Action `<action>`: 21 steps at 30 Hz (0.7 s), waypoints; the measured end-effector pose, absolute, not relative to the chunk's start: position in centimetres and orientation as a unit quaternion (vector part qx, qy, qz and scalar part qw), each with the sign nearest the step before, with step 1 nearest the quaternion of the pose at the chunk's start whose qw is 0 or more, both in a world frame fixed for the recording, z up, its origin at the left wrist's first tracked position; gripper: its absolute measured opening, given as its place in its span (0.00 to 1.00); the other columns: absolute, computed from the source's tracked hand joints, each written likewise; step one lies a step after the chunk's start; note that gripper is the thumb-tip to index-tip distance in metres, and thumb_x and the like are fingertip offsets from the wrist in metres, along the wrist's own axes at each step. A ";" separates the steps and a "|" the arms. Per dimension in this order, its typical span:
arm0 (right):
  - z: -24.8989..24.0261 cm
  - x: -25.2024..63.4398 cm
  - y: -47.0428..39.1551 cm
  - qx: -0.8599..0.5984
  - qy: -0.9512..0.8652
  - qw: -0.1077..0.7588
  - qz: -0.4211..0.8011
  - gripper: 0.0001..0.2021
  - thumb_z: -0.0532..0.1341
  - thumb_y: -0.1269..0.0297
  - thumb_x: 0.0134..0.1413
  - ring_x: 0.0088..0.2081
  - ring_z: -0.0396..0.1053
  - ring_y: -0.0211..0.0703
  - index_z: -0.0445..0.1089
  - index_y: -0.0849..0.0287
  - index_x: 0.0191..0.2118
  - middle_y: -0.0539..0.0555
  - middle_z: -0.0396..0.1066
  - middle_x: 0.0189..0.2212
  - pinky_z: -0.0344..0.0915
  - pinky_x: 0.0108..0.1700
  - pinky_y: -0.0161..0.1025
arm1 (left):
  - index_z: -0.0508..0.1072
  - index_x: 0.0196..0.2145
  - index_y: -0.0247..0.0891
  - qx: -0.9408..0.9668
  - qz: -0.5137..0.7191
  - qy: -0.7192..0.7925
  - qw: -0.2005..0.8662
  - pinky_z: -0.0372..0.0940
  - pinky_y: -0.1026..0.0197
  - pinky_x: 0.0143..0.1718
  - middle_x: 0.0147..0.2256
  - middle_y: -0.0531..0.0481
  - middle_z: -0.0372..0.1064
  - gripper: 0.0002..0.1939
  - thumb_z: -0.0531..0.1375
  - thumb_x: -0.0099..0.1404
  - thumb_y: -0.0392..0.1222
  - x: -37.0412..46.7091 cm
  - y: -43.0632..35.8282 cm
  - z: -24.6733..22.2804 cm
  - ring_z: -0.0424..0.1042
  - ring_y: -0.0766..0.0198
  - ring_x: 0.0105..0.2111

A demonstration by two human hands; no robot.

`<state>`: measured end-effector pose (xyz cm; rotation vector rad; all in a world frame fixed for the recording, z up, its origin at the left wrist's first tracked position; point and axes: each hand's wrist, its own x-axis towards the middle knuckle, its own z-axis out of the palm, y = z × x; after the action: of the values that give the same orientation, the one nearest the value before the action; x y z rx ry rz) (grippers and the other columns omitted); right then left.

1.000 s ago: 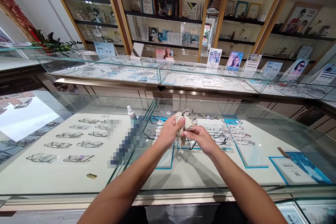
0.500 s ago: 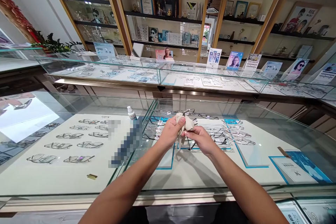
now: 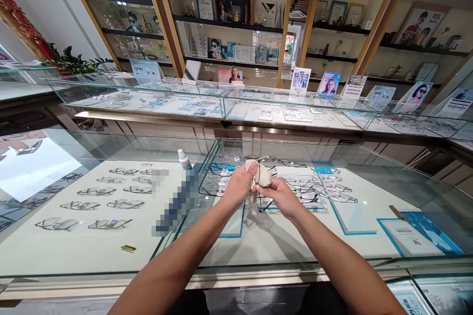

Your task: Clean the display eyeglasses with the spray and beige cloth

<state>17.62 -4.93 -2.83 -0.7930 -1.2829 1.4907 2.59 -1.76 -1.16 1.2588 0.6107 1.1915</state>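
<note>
Above the glass counter, my two hands are close together around a pale beige cloth [image 3: 264, 180] and a pair of dark thin-rimmed eyeglasses [image 3: 259, 173]. My left hand [image 3: 236, 188] is closed on the cloth, its thumb pressing near the top. Fingers of my right hand [image 3: 283, 197] pinch the eyeglasses at their lower right side, close to the cloth. A curved dark rim shows across the cloth, and a dark temple seems to hang below, though it overlaps frames in the case. Much of the eyeglasses is hidden by cloth and fingers.
Rows of eyeglasses [image 3: 96, 191] lie inside the glass display counter [image 3: 111, 272] below. A small white bottle [image 3: 184, 160] stands left of my hands. A gold-coloured clip-like piece [image 3: 128, 248] is at front left. A second display counter [image 3: 236, 123] runs behind.
The cloth has shifted and spread over the eyeglasses, and a dark rim shows more plainly across it. Both hands stay nearly in place, with small finger movements.
</note>
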 end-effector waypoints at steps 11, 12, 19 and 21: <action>-2.6 18.0 -4.9 -0.333 -0.525 0.502 0.602 0.20 0.74 0.44 0.48 0.37 0.69 0.43 0.82 0.58 0.33 0.53 0.78 0.31 0.64 0.46 0.42 | 0.74 0.35 0.34 0.529 0.513 0.264 0.622 0.57 0.66 0.23 0.22 0.55 0.67 0.24 0.71 0.60 0.60 2.4 -1.8 -0.9 0.61 0.70 0.19; -2.6 17.8 -5.1 -0.332 -0.537 0.494 0.598 0.20 0.74 0.44 0.49 0.38 0.70 0.45 0.82 0.58 0.34 0.53 0.78 0.31 0.64 0.48 0.43 | 0.73 0.31 0.35 0.529 0.520 0.274 0.612 0.54 0.66 0.21 0.20 0.55 0.64 0.25 0.68 0.63 0.63 2.5 -1.9 -1.0 0.58 0.71 0.18; -2.8 18.6 -4.2 -0.340 -0.503 0.523 0.598 0.20 0.74 0.44 0.49 0.34 0.66 0.41 0.82 0.57 0.34 0.53 0.78 0.33 0.62 0.43 0.40 | 0.75 0.39 0.34 0.502 0.500 0.250 0.660 0.65 0.64 0.28 0.25 0.51 0.72 0.25 0.71 0.60 0.60 2.3 -1.7 -0.8 0.69 0.65 0.24; -2.9 18.8 -4.0 -0.333 -0.494 0.529 0.604 0.20 0.74 0.44 0.48 0.34 0.65 0.41 0.82 0.57 0.33 0.52 0.77 0.32 0.62 0.42 0.39 | 0.75 0.46 0.35 0.500 0.495 0.235 0.671 0.67 0.64 0.31 0.28 0.51 0.73 0.27 0.75 0.56 0.53 2.4 -1.7 -0.8 0.71 0.65 0.27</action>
<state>18.84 -3.96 -2.93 -0.7958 -1.1800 1.4429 2.38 -1.74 -0.79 1.1265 0.5304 1.1147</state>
